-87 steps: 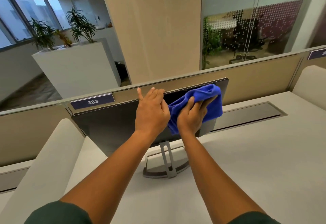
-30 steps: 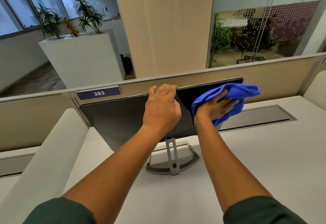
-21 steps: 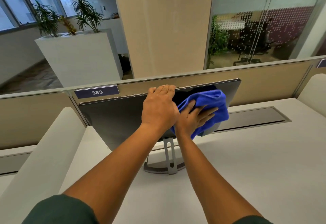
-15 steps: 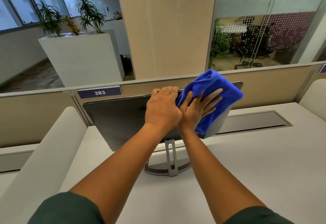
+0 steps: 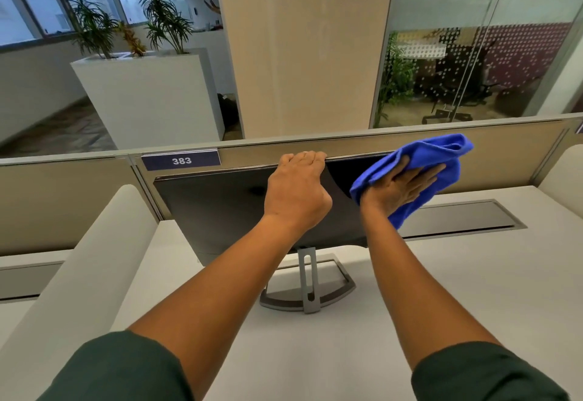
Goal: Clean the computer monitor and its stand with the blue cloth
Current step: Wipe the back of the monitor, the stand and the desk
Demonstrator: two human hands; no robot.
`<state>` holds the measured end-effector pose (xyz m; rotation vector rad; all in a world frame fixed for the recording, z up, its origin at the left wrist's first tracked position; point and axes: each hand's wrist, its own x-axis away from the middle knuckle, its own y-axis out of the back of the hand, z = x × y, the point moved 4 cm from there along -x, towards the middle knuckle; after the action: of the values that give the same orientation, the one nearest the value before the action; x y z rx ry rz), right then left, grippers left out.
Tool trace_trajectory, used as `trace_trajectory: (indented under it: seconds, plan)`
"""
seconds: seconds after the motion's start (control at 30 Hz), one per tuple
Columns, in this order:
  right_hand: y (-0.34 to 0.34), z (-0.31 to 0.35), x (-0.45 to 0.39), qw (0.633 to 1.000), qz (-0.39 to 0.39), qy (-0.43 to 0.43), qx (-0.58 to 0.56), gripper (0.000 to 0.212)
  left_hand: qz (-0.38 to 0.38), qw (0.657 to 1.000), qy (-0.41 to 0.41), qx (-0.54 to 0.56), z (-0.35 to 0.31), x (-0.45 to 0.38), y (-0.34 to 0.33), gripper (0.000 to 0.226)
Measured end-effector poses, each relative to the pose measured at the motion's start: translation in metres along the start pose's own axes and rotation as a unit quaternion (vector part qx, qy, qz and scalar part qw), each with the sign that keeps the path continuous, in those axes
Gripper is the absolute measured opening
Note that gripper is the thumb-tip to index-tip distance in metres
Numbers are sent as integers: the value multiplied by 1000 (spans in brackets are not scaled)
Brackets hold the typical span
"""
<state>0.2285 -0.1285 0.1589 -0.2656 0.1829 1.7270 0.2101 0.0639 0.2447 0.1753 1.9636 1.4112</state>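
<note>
A dark monitor [image 5: 220, 208] on a silver stand [image 5: 307, 293] sits on the white desk, tilted with its screen facing up toward me. My left hand [image 5: 296, 189] grips the middle of the monitor's top edge, fingers curled over it. My right hand [image 5: 400, 187] holds the blue cloth [image 5: 441, 154] against the screen's upper right part. Its fingers lie spread across the cloth and a fold wraps over the thumb. The cloth bunches past the hand to the right and hides the monitor's right corner.
A beige partition [image 5: 504, 154] with a "383" label [image 5: 181, 160] runs right behind the monitor. A grey cable hatch [image 5: 467, 217] lies in the desk [image 5: 473, 290] to the right. White padded dividers [image 5: 79, 274] flank the desk. Beyond stand a planter and a column.
My right hand has swept the cloth rightward along the screen, from beside my left hand to the right end. My left hand has kept its grip on the top edge.
</note>
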Motion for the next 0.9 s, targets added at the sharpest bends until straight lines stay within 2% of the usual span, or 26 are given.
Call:
trace_trajectory:
  seconds: [0.13, 0.23, 0.3, 0.4, 0.6, 0.77, 0.83, 0.9]
  plan:
    - [-5, -49, -5, 991, 39, -130, 3, 64, 6, 1000, -1, 5, 1, 0, -1, 56]
    - [-16, -72, 32, 973, 95, -204, 43, 74, 8, 1000, 13, 22, 6, -4, -4, 55]
    - [-27, -70, 73, 969, 113, -216, 47, 77, 14, 999, 24, 38, 10, -6, -6, 56]
    - [-39, -45, 145, 982, 119, -115, 90, 69, 14, 999, 22, 33, 22, 1, -3, 54]
    - [-34, -16, 234, 985, 151, 16, 77, 59, -43, 997, 66, 11, 80, 34, 30, 41]
    - [-26, -13, 240, 965, 206, 152, 52, 50, -87, 988, 127, 9, 128, 61, 53, 39]
    - [-23, -11, 224, 960, 193, 194, 58, 48, -112, 982, 154, 17, 147, 73, 56, 41]
    - [-20, -11, 195, 962, 146, 215, 82, 47, -130, 976, 172, 29, 160, 82, 57, 46]
